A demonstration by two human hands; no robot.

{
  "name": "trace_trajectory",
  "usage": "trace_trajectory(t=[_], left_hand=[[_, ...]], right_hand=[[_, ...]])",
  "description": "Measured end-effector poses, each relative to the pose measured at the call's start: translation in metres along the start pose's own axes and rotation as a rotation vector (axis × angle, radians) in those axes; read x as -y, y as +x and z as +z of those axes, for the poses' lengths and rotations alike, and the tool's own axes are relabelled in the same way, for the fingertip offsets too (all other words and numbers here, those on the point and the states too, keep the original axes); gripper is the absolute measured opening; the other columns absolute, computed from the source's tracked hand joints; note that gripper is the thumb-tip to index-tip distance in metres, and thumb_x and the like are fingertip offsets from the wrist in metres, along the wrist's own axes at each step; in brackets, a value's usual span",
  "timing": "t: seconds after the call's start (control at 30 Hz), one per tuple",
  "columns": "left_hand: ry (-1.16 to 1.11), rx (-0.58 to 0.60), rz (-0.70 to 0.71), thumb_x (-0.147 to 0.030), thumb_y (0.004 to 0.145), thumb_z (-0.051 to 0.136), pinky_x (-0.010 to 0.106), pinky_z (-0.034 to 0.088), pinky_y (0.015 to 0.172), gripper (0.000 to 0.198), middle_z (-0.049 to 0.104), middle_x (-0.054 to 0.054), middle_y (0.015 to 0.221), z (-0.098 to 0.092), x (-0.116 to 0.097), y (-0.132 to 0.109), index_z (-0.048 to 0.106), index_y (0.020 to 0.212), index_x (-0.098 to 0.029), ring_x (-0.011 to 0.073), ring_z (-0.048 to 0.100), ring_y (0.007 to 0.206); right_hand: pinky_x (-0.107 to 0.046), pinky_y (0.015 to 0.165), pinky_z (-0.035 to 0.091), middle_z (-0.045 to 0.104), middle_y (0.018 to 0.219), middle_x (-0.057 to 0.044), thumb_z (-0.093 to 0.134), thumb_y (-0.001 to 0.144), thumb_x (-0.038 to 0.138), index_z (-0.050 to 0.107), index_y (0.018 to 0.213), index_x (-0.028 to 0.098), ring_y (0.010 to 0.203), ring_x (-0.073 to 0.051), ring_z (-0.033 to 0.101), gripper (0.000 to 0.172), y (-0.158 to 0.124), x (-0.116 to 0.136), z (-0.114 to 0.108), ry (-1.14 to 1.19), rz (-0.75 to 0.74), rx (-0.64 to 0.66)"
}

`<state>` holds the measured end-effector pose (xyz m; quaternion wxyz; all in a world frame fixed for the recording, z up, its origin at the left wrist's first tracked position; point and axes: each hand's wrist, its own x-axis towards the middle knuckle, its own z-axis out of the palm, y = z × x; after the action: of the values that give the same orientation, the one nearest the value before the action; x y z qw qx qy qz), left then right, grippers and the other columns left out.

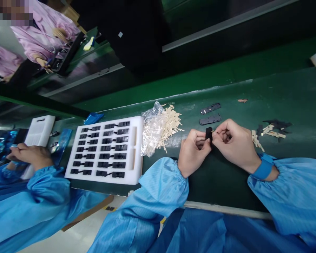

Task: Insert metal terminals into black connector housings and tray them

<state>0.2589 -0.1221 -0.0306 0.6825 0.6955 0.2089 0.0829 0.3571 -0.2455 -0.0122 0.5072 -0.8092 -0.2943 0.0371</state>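
Note:
Between my two hands, just above the green table, is a small black part [209, 133]. My left hand [193, 151] grips it between thumb and fingers. My right hand [233, 142], with a blue band at the wrist, is closed in a pinch at the part's right edge. Whatever is between those fingertips is too small to make out. Two flat dark plates, an upper one [210, 108] and a lower one [210, 119], lie just beyond my hands. Right of my right hand are loose black pieces [279, 125] and several cream strips [275, 134].
To the left, a white foam tray [137, 175] holds rows of black parts. Beside it lie a clear plastic bag [151, 135] and a pile of cream strips [171, 123]. A co-worker's hands [33, 154] are at far left; another person in pink [43, 24] sits across.

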Motion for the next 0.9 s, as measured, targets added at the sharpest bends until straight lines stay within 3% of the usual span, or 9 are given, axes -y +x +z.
trace_trajectory(t=[0.17, 0.4, 0.63, 0.7, 0.8, 0.9], left_hand=[[0.019, 0.006, 0.01, -0.031, 0.093, 0.07, 0.024, 0.06, 0.073, 0.021, 0.076, 0.006, 0.099, 0.0, 0.0, 0.0, 0.058, 0.105, -0.019, 0.0164, 0.076, 0.086], [0.168, -0.03, 0.161, -0.025, 0.095, 0.065, 0.026, 0.062, 0.08, 0.015, 0.078, 0.006, 0.099, -0.007, -0.007, 0.003, 0.065, 0.108, -0.018, 0.016, 0.077, 0.088], [0.37, -0.054, 0.277, -0.032, 0.097, 0.064, 0.028, 0.062, 0.084, 0.019, 0.078, 0.004, 0.104, -0.017, -0.001, 0.002, 0.07, 0.112, -0.022, 0.0156, 0.076, 0.087], [0.351, -0.056, 0.255, -0.034, 0.097, 0.066, 0.028, 0.062, 0.082, 0.019, 0.079, 0.004, 0.102, -0.018, -0.001, 0.003, 0.071, 0.111, -0.022, 0.0153, 0.076, 0.085], [0.126, -0.003, 0.093, -0.041, 0.094, 0.07, 0.026, 0.062, 0.074, 0.027, 0.079, 0.007, 0.097, -0.017, -0.004, 0.007, 0.067, 0.108, -0.018, 0.0165, 0.077, 0.083], [-0.113, 0.062, -0.059, -0.048, 0.088, 0.076, 0.025, 0.062, 0.067, 0.039, 0.079, 0.01, 0.097, -0.017, -0.008, 0.011, 0.064, 0.105, -0.015, 0.0186, 0.077, 0.082]], right_hand=[[-0.026, 0.044, 0.037, 0.055, 0.058, 0.003, 0.062, 0.081, 0.02, 0.049, 0.073, 0.025, 0.046, -0.012, 0.049, 0.016, 0.0, 0.001, -0.001, 0.001, -0.003, -0.002], [-0.025, 0.048, 0.039, 0.052, 0.059, 0.004, 0.063, 0.083, 0.021, 0.051, 0.075, 0.024, 0.048, -0.011, 0.049, 0.014, 0.001, -0.001, -0.002, 0.049, -0.014, 0.029], [-0.025, 0.048, 0.04, 0.053, 0.058, 0.004, 0.062, 0.083, 0.021, 0.053, 0.077, 0.023, 0.049, -0.012, 0.05, 0.012, 0.002, -0.002, 0.001, 0.067, 0.012, 0.023], [-0.025, 0.049, 0.042, 0.056, 0.063, 0.004, 0.064, 0.085, 0.023, 0.056, 0.086, 0.022, 0.049, -0.011, 0.051, 0.008, 0.001, -0.004, 0.002, 0.088, 0.044, 0.011], [-0.024, 0.048, 0.043, 0.06, 0.077, 0.003, 0.066, 0.087, 0.027, 0.056, 0.107, 0.021, 0.05, -0.01, 0.054, 0.023, 0.0, -0.007, 0.004, 0.181, 0.094, -0.016], [-0.024, 0.049, 0.045, 0.063, 0.077, 0.002, 0.065, 0.089, 0.027, 0.057, 0.103, 0.021, 0.054, -0.012, 0.059, 0.018, 0.0, -0.008, 0.004, 0.2, 0.102, -0.008]])
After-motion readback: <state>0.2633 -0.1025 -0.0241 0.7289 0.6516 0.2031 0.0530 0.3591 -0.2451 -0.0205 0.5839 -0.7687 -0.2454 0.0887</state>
